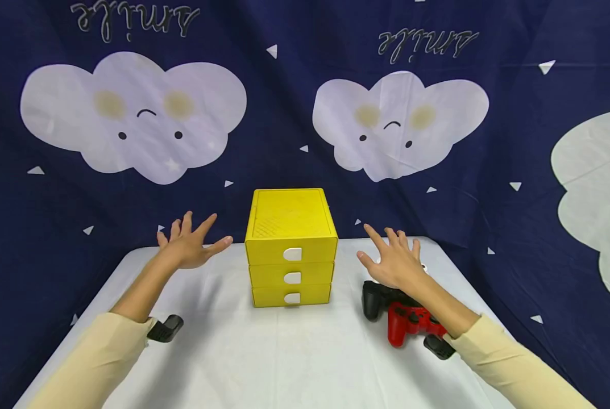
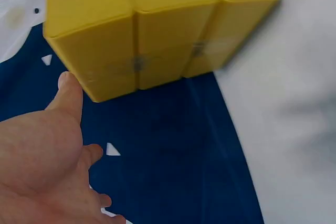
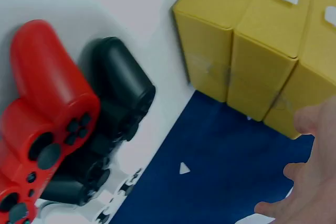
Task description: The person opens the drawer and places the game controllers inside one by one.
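A yellow box of three stacked drawers [image 1: 291, 213] with white tabs stands at the back of the white table, its drawers closed. To its left my left hand [image 1: 188, 249] hovers with fingers spread, holding nothing. My right hand [image 1: 397, 264] is raised on the other side, fingers also spread and holding nothing. Under the right hand and forearm lie a red game controller [image 3: 52, 82] and a black game controller [image 3: 123, 74]. Part of a white game controller [image 3: 60, 214] shows beyond them; the rest is hidden. Neither hand touches the box.
A dark blue curtain [image 1: 279, 119] with white clouds and triangles hangs right behind the table. The white table [image 1: 284, 358] ends just behind the box. Small black devices [image 1: 165, 329] sit at both wrists.
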`<state>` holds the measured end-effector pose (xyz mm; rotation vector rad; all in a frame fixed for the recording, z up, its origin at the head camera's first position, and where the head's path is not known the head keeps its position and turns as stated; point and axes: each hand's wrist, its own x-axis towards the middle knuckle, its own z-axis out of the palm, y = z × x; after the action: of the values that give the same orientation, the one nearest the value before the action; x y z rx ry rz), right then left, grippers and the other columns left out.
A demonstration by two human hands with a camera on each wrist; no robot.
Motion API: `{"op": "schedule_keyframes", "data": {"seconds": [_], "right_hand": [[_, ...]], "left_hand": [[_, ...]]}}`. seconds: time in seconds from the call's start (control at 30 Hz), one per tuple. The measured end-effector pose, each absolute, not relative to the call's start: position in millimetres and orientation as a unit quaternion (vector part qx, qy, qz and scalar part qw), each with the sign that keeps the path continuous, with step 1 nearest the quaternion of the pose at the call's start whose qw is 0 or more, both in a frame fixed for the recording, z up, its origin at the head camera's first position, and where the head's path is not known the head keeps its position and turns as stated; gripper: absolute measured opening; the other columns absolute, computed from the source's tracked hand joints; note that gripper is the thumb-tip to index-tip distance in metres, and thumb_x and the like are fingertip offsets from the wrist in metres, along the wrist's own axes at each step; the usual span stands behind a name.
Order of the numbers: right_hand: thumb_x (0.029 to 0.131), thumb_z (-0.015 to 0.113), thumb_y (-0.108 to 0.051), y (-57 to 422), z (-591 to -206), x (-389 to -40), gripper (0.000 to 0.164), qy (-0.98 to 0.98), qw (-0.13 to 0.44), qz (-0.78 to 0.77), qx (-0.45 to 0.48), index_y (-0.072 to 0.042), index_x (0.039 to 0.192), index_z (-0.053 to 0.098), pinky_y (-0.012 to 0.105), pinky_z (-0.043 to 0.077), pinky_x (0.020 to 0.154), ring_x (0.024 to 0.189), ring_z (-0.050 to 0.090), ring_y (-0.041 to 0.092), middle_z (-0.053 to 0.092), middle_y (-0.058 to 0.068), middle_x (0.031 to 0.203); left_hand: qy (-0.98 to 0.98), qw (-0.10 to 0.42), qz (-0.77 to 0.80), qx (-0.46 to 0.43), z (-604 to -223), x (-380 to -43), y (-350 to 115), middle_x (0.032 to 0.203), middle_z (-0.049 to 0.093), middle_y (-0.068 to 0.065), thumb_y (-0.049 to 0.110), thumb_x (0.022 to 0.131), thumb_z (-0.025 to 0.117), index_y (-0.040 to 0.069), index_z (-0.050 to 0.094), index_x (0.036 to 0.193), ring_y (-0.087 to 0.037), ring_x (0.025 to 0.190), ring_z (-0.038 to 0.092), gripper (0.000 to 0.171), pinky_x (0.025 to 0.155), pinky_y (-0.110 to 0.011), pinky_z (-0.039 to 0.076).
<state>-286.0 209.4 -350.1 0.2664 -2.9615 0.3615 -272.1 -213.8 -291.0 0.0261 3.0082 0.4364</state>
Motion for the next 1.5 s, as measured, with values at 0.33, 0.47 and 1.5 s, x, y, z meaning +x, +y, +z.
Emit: {"op": "schedule_keyframes", "data": {"seconds": [0.33, 0.47, 1.5], "right_hand": [[0.102, 0.046, -0.057, 194, -335, -284, 0.073, -0.972, 0.061, 0.186, 0.126, -0.028, 0.163, 0.02, 0.076, 0.021, 0.107, 0.145, 0.029, 0.048, 0.031, 0.026, 0.159], [0.102, 0.045, -0.057, 187, -324, -280, 0.073, -0.964, 0.046, 0.226, 0.131, -0.028, 0.164, 0.018, 0.075, 0.021, 0.111, 0.148, 0.029, 0.044, 0.029, 0.019, 0.164], [0.087, 0.08, -0.022, 136, -275, -263, 0.046, -0.909, 0.036, 0.371, 0.186, -0.016, 0.131, 0.066, 0.048, 0.056, 0.093, 0.115, 0.065, 0.032, 0.068, 0.015, 0.129]], "left_hand": [[0.972, 0.065, 0.213, 0.069, -277, -287, -189, 0.161, -0.013, -0.038, 0.061, 0.103, 0.045, 0.015, 0.004, 0.164, -0.063, 0.147, -0.004, 0.087, 0.112, -0.08, 0.011], [0.959, 0.098, 0.255, 0.072, -275, -293, -180, 0.163, -0.015, -0.034, 0.059, 0.104, 0.043, 0.018, 0.0, 0.165, -0.062, 0.148, -0.002, 0.085, 0.11, -0.08, 0.02], [0.836, 0.186, 0.516, 0.032, -278, -319, -165, 0.126, 0.052, -0.014, 0.018, 0.103, 0.062, 0.031, 0.005, 0.165, -0.021, 0.1, 0.056, 0.085, 0.097, -0.031, 0.049]]}}
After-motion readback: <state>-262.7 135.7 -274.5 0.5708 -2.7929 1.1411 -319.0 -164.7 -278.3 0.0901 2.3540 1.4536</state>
